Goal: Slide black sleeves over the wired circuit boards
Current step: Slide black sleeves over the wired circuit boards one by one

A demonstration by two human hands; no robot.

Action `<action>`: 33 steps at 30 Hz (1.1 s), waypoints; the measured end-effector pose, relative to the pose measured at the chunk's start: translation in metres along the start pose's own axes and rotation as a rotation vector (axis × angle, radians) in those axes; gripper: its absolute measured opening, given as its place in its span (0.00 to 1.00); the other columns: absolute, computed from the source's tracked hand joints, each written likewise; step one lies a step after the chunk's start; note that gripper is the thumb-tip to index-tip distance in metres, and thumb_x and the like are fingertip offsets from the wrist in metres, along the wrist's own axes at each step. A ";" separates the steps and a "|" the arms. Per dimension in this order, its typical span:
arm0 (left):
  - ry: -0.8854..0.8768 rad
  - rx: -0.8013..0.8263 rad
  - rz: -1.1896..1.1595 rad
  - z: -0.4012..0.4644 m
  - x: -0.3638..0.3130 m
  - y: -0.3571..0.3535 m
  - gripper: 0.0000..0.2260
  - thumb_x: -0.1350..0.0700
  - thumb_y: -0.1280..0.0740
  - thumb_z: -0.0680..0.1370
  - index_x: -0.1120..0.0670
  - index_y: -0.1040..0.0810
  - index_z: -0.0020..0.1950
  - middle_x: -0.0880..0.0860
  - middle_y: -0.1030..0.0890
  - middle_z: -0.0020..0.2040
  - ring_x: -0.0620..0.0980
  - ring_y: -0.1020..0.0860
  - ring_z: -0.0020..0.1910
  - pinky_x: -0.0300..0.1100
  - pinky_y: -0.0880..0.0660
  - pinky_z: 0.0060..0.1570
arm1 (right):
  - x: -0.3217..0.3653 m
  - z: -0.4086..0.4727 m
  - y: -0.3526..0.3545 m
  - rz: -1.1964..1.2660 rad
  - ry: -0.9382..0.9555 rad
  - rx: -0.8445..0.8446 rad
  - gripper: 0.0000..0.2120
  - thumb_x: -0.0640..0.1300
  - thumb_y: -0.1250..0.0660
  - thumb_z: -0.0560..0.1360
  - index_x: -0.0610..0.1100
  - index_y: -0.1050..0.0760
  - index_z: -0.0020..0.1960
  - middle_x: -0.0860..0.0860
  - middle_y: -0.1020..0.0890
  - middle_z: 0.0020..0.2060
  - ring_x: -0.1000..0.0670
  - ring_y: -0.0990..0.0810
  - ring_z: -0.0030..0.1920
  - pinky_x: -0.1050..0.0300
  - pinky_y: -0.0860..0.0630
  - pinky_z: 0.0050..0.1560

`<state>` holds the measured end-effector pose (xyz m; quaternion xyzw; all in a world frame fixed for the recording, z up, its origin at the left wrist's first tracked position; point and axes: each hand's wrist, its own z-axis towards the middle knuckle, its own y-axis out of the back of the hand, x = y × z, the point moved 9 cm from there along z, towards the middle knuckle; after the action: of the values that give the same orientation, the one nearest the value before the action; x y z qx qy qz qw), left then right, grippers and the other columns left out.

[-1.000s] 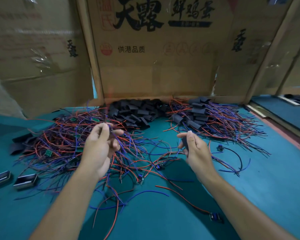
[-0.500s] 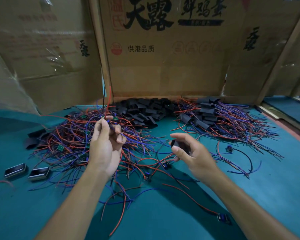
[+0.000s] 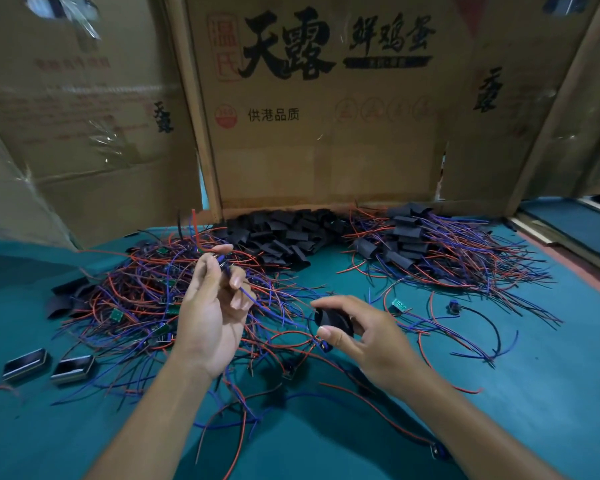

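Left hand (image 3: 208, 317) raised palm-up over the table, fingertips pinched on a thin bundle of red, blue and black wires (image 3: 187, 223); the loose ends stick up above the fingers. Whether a board hangs at the pinch cannot be told, it is hidden by the fingers

Right hand (image 3: 371, 341) lower and to the right, thumb and forefinger curled round one black sleeve (image 3: 333, 320): short, soft-looking matte tube, slightly flattened, open mouth turned toward the left hand. Sleeve and wire bundle are near each other but apart

Table (image 3: 499, 427) covered in teal cloth, flat, fine weave. Left of centre a tangled heap of wired boards (image 3: 136, 299), thin insulated leads in red, blue and black with small green rectangular circuit boards among them. At the back centre a pile of loose black sleeves (image 3: 284, 237), flat cut lengths, dull finish. Back right, a second heap (image 3: 430, 251) of wires with black sleeves among them, leads fanning outward

One small green board (image 3: 399, 304) lies alone just right of the right hand. Two dark glossy rectangular boxes (image 3: 49, 367) sit side by side at the left edge

Brown corrugated cardboard panels (image 3: 326, 150) stand upright behind the table, printed with black Chinese characters, some clear tape on the left panel
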<state>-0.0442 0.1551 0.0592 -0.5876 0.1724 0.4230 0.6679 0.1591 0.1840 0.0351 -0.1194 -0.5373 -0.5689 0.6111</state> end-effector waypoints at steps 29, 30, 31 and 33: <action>-0.035 -0.082 0.120 -0.006 -0.006 -0.007 0.10 0.51 0.41 0.82 0.50 0.30 0.42 0.53 0.27 0.33 0.49 0.33 0.26 0.39 0.32 0.29 | 0.000 -0.002 -0.002 0.106 -0.059 -0.013 0.17 0.64 0.31 0.71 0.61 0.23 0.58 0.62 0.19 0.51 0.58 0.20 0.53 0.59 0.24 0.55; -0.049 -0.085 0.118 -0.006 -0.007 -0.007 0.09 0.51 0.41 0.82 0.51 0.32 0.43 0.53 0.27 0.33 0.49 0.32 0.27 0.39 0.32 0.30 | 0.004 -0.003 0.002 0.028 -0.043 -0.053 0.17 0.66 0.32 0.70 0.62 0.24 0.56 0.63 0.19 0.51 0.58 0.20 0.53 0.59 0.24 0.55; -0.069 -0.092 0.118 -0.005 -0.009 -0.007 0.09 0.51 0.41 0.81 0.52 0.33 0.43 0.53 0.26 0.33 0.49 0.31 0.27 0.39 0.31 0.30 | 0.008 -0.004 0.005 -0.047 -0.025 -0.099 0.17 0.68 0.33 0.69 0.62 0.25 0.54 0.64 0.20 0.50 0.59 0.20 0.52 0.62 0.24 0.53; -0.101 -0.099 0.117 -0.006 -0.012 -0.006 0.08 0.51 0.41 0.81 0.53 0.33 0.44 0.53 0.25 0.34 0.49 0.30 0.27 0.39 0.29 0.30 | 0.015 -0.007 0.007 -0.138 0.004 -0.191 0.17 0.67 0.33 0.68 0.59 0.25 0.51 0.64 0.20 0.45 0.60 0.21 0.45 0.70 0.27 0.45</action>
<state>-0.0450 0.1458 0.0707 -0.5867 0.1512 0.4984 0.6201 0.1655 0.1724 0.0479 -0.1386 -0.4864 -0.6583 0.5576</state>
